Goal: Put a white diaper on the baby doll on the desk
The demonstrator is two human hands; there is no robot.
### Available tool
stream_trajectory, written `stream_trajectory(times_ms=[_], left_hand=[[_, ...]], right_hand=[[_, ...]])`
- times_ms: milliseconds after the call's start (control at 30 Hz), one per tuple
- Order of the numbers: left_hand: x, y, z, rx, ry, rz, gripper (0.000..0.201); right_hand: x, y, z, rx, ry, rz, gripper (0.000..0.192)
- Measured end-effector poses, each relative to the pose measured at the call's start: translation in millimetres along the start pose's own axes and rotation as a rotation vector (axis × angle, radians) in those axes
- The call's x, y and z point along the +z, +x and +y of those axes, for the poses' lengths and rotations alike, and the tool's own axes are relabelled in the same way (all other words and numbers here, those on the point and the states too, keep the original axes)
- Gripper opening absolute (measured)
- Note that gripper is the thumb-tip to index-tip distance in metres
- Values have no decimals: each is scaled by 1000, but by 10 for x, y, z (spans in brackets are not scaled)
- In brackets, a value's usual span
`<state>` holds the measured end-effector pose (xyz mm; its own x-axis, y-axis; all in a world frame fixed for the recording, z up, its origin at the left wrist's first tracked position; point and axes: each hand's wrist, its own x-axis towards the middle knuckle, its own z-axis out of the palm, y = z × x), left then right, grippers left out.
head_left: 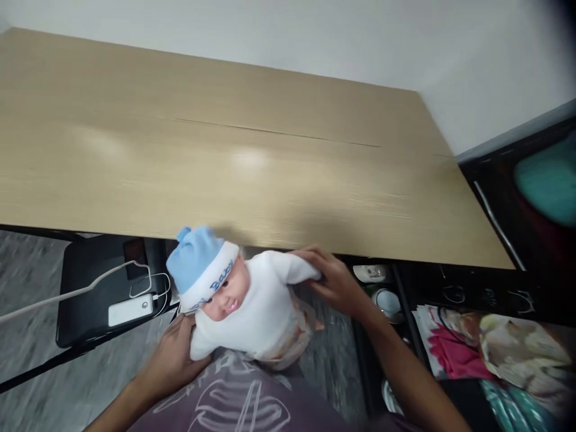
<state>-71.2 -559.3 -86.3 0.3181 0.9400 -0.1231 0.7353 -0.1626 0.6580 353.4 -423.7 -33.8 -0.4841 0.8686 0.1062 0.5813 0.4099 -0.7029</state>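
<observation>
A baby doll (265,300) in a white long-sleeved top and a blue knit hat (195,258) with a white lettered band lies tilted between my hands, its head toward the left. My left hand (175,348) is closed on the doll's near sleeve, below the head. Around the cuff of the far sleeve, my right hand (333,279) has its fingers wrapped. The doll is just in front of the table's front edge, close to my body. Its lower part is in patterned clothing, partly hidden.
A light wooden table (216,180) stretches ahead to the wall. At left, a black chair seat (85,288) bears a white power bank (130,310) with cables. Below right are dark shelves holding jars, a pink cloth (459,357) and plastic bags (522,348).
</observation>
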Motion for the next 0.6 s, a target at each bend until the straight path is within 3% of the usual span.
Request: stream_trajectory(times_ms=[133, 300, 467, 600], left_hand=[[252, -269, -175, -182, -51, -129, 43], [418, -80, -415, -214, 106, -146, 46], [521, -50, -620, -102, 270, -85, 49], [377, -134, -512, 19, 372, 71, 68]], right_hand=[[598, -177, 21, 75, -5, -68, 43], [1114, 3, 363, 139, -273, -111, 43], [1303, -71, 619, 215, -288, -28, 42], [1235, -299, 483, 204, -109, 50, 38]])
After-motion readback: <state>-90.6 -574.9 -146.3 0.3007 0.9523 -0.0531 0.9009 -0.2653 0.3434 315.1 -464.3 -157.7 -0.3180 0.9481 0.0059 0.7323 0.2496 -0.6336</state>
